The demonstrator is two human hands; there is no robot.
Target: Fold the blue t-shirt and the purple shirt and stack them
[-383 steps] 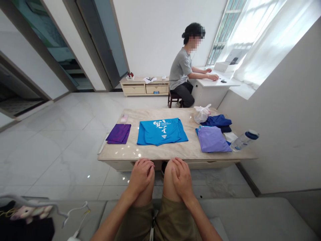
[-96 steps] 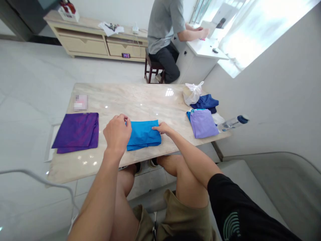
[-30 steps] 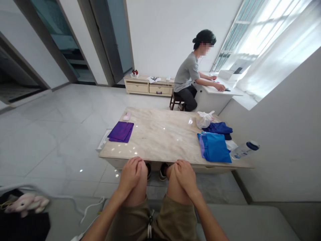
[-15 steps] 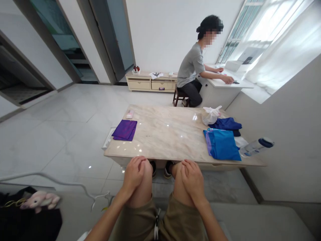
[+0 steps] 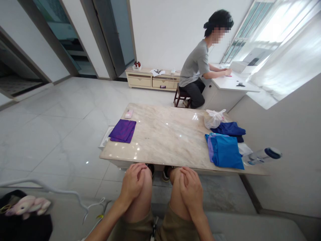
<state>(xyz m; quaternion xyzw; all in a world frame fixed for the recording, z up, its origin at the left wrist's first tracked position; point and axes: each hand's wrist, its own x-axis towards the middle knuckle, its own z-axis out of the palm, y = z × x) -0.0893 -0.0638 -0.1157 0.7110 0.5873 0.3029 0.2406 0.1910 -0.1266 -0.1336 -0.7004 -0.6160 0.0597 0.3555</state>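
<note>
My left hand (image 5: 133,180) rests on my left knee, fingers draped over it and holding nothing. On the other knee lies my right hand (image 5: 191,184), likewise bare, with its fingers laid out over the skin. Just ahead of both hands is the near edge of a marble-topped table (image 5: 160,140). A folded purple cloth (image 5: 122,131) sits at the table's left end, with a small pink packet (image 5: 128,113) behind it. Toward the right end lies a folded blue cloth (image 5: 227,151) over a lilac one (image 5: 211,150).
Near the blue cloth are a white plastic bag (image 5: 214,118), a dark blue cloth (image 5: 229,129) and a clear bottle (image 5: 263,156). Beyond, a person in grey (image 5: 194,63) sits at a white desk (image 5: 233,83). A pink plush toy (image 5: 30,206) lies on the sofa (image 5: 240,224).
My view has shifted slightly, while my hands stay on my knees. The seated person's hands have drawn together at the desk, away from the dark item there.
</note>
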